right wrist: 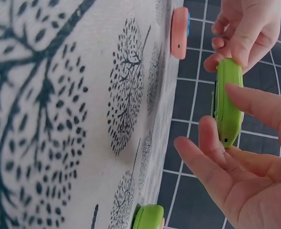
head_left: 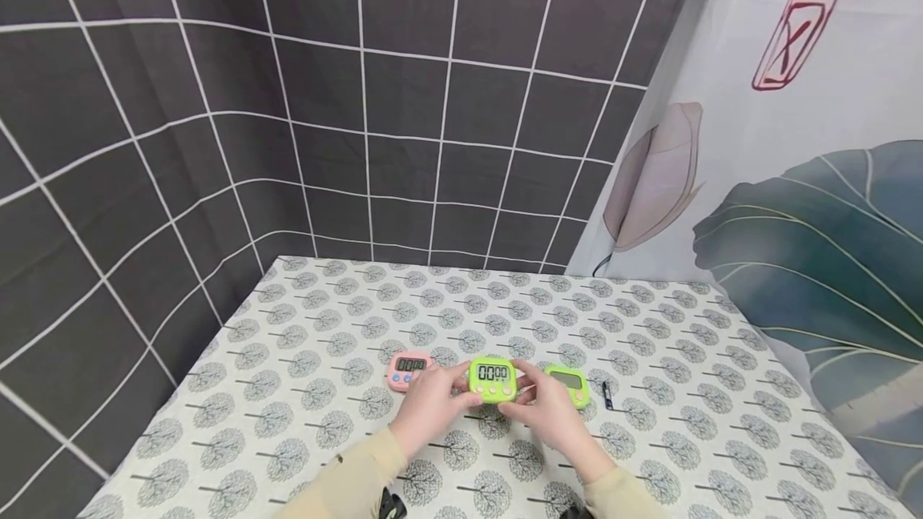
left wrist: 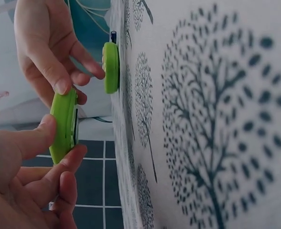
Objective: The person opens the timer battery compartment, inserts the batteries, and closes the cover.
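Both hands hold one green digital timer (head_left: 493, 380) up off the tablecloth, its screen showing 00 00 and facing the head camera. My left hand (head_left: 430, 405) pinches its left edge between thumb and fingers. On the opposite edge, my right hand (head_left: 550, 416) pinches with thumb and fingers. In the left wrist view the timer (left wrist: 64, 126) appears edge-on, clear of the cloth. The right wrist view shows its side (right wrist: 229, 107) between the fingertips of both hands. A pink timer (head_left: 401, 379) lies beside the left hand, partly covered by it.
A second green timer (head_left: 575, 383), its screen blank, lies just right of the right hand. Farther right is a small, slim dark object (head_left: 607, 396). The tree-print tablecloth (head_left: 324, 391) reaches a dark gridded curtain (head_left: 404, 94) behind and a printed one (head_left: 779, 207) at right.
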`<action>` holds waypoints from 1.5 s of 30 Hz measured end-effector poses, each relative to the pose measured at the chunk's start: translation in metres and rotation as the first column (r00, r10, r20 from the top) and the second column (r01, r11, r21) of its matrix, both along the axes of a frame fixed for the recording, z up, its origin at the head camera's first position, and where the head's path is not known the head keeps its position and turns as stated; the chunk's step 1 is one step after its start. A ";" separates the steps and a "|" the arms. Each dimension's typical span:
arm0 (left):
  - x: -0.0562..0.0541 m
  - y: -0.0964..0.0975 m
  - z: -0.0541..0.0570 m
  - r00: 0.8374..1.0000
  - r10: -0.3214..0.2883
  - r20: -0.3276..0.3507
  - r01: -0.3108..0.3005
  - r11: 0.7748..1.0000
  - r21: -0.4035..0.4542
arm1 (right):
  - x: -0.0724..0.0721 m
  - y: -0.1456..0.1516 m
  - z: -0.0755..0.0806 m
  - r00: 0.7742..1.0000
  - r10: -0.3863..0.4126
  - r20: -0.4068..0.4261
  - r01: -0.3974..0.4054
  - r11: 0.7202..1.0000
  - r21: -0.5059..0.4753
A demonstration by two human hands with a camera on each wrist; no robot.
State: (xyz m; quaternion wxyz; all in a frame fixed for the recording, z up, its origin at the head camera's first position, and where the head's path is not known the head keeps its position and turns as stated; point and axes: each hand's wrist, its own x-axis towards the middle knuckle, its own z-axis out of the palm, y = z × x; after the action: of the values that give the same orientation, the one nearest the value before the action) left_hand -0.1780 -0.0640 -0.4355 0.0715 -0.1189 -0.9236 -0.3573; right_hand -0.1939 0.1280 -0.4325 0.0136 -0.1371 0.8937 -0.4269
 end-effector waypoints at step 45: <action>-0.021 0.004 -0.011 0.984 0.019 0.179 -0.008 0.998 -0.063 | -0.020 -0.022 -0.009 0.996 0.047 0.076 -0.069 0.945 0.319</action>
State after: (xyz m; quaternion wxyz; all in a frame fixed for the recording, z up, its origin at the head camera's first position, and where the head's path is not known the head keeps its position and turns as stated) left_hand -0.1991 -0.0599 -0.4465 -0.0133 -0.0823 -0.9377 -0.3372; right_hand -0.2138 0.1060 -0.4415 0.0784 -0.1447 0.9459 -0.2797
